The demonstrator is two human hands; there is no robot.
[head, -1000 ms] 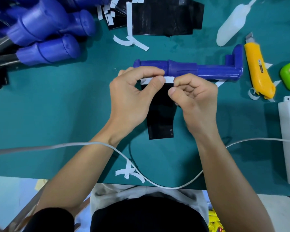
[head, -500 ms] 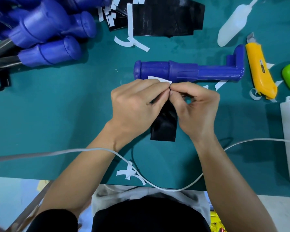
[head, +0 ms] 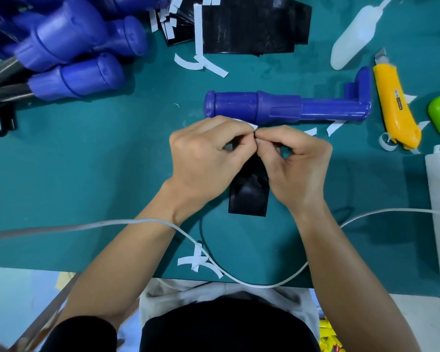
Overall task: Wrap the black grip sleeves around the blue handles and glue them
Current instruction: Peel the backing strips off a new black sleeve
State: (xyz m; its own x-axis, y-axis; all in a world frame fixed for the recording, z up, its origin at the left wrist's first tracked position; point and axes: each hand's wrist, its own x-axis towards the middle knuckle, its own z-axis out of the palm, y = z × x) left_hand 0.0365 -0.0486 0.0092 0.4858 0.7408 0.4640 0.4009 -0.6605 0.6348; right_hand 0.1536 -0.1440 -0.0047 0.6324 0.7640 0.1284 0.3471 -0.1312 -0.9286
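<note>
Handle axis: 1 blue plastic handle (head: 285, 109) is laid on the teal table (head: 87, 174), its long axis parallel to the near edge.
Handle ends: the rounded cap is pointed left, the L-shaped bracket end right.
Handle place: just beyond the fingertips of both hands, on the far side.
Sleeve: 1 black glossy grip sleeve (head: 249, 191) is held between the hands, its long axis at a right angle to the handle; its free end is turned toward the near edge.
Left hand (head: 208, 158): curled, with the sleeve's top end pinched where a white paper strip (head: 252, 126) sticks out.
Right hand (head: 295, 163): curled, with the same end pinched against the left fingertips.
Far-left corner: a pile of blue handles (head: 74, 47).
Far edge: a stack of black sheets (head: 252, 24).
Right side: a yellow utility knife (head: 396, 107) is seen just beside the bracket end.
</note>
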